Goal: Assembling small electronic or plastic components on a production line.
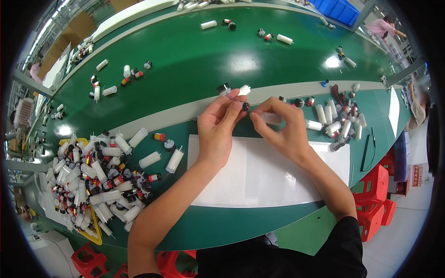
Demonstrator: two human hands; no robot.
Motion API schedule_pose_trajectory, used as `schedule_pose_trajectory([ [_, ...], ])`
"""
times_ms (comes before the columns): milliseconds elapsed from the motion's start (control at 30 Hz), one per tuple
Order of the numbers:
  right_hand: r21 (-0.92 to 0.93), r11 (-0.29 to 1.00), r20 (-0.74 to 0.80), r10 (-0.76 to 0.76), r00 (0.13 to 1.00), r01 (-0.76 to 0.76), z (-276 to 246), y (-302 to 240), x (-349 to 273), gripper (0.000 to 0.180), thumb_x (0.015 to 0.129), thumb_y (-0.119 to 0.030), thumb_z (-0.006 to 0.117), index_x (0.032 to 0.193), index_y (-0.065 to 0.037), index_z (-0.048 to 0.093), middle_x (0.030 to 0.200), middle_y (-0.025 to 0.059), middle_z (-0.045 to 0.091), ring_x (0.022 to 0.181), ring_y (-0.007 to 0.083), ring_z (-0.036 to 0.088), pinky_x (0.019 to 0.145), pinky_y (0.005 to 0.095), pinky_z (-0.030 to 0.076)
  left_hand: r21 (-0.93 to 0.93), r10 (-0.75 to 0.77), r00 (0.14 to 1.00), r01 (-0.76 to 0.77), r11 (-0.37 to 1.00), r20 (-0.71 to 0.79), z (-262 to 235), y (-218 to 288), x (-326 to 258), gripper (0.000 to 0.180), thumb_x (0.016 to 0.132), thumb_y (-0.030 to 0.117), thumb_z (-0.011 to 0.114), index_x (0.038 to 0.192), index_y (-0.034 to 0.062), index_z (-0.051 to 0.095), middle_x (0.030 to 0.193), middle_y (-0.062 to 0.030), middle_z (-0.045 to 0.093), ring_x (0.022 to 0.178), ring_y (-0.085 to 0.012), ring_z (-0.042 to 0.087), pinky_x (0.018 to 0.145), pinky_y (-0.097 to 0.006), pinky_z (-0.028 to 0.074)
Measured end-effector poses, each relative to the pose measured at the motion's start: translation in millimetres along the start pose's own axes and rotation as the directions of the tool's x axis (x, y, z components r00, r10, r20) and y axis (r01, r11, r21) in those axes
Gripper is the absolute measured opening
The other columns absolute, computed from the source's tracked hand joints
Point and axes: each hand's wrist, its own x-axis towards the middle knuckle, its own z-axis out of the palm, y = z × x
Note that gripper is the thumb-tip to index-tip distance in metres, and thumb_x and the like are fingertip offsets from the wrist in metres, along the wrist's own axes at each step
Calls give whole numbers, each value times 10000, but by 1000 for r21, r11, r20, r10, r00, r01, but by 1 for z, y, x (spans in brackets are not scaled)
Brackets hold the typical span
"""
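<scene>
Pinching a small dark part point(245, 107) in the left hand point(214, 125), thumb and fingertips together on it, in the air beyond the far edge of a white sheet point(250, 185). Just past these fingers, a white tube point(244, 90) and a black cap point(224, 88); cannot tell if touching. Close beside, the right hand point(287, 127), thumb and forefinger bent near each other; cannot tell whether clamped on something. At left on the green bench point(181, 236), in and around a yellow tray point(98, 234), a big pile of white tubes point(99, 171). At right, a smaller group of tubes point(346, 126). Near red stools point(373, 185), a red notice point(417, 175) with printed characters, too small for reading.
</scene>
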Motion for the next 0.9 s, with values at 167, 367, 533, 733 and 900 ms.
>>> schedule_pose_trajectory([
  [167, 34, 999, -132, 12, 991, -8, -6, -5, -4, 84, 848, -33, 696, 907, 17, 661, 831, 97, 701, 745, 178, 667, 720, 297, 526, 121, 64, 995, -73, 990, 74, -1, -4, -1, 263, 961, 116, 650, 1181, -29, 659, 1197, -104, 672, 1064, -143, 632, 942, -278, 522],
  [367, -35, 998, -118, -60, 991, 56, -8, -1, -6, 91, 841, -38, 714, 899, 21, 679, 863, 101, 707, 764, 201, 675, 696, 293, 524, 300, 124, 970, -185, 936, 210, -1, -7, -1, 378, 979, 39, 587, 1347, -39, 548, 1283, -163, 632, 1161, -181, 605, 1048, -313, 460],
  [533, -53, 996, -92, -72, 993, 67, -7, 3, -8, 79, 829, -18, 715, 885, 20, 675, 842, 109, 686, 748, 215, 663, 664, 305, 512, 261, 63, 968, -128, 957, 242, 3, -4, -2, 374, 996, 42, 554, 1361, -35, 537, 1291, -162, 627, 1197, -182, 582, 1064, -316, 435],
  [733, -50, 996, -97, -82, 992, 77, -2, 3, -9, 77, 818, -8, 715, 861, 20, 658, 815, 112, 669, 732, 230, 652, 642, 316, 499, 159, 32, 979, -65, 985, 202, 1, -4, -1, 318, 1013, 126, 564, 1289, -26, 608, 1224, -128, 662, 1128, -149, 605, 1023, -296, 463],
  [900, -35, 997, -91, -65, 994, 62, 0, 3, -10, 84, 825, -23, 712, 859, 21, 649, 815, 112, 670, 730, 216, 647, 656, 305, 498, 172, 56, 982, -87, 981, 180, -3, -4, 0, 307, 1020, 180, 561, 1223, -35, 641, 1157, -120, 688, 1063, -157, 635, 981, -307, 495],
])
